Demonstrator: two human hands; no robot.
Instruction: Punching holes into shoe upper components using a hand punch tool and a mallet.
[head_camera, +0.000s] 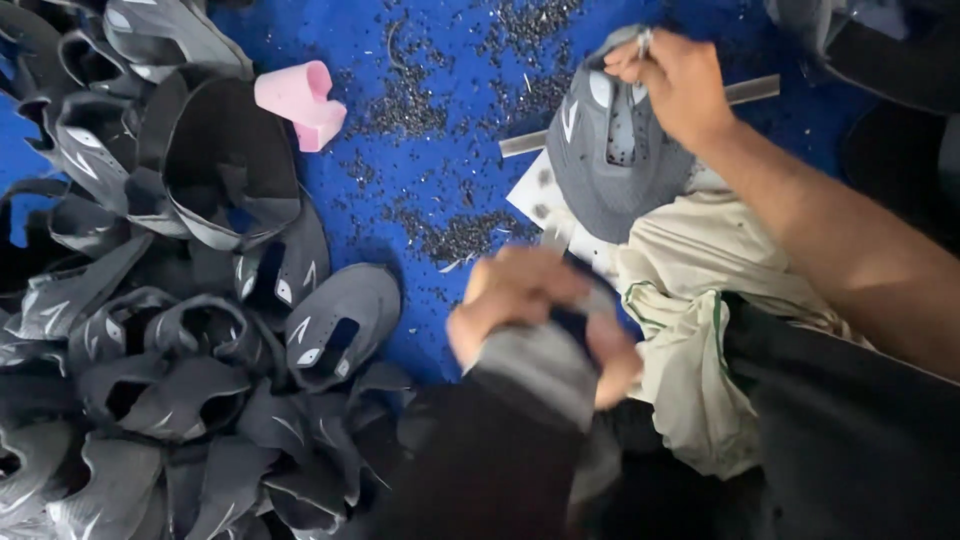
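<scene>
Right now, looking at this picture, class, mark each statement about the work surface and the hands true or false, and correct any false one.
1. The right hand holds a grey shoe upper. True.
2. The pink foam block lies inside a shoe. False: it lies on the blue surface, beside the pile of uppers.
3. The left hand is empty. False: it grips a grey piece, blurred.
4. Dark scraps litter the blue surface. True.
5. The pile of uppers lies to the right. False: it lies on the left.
</scene>
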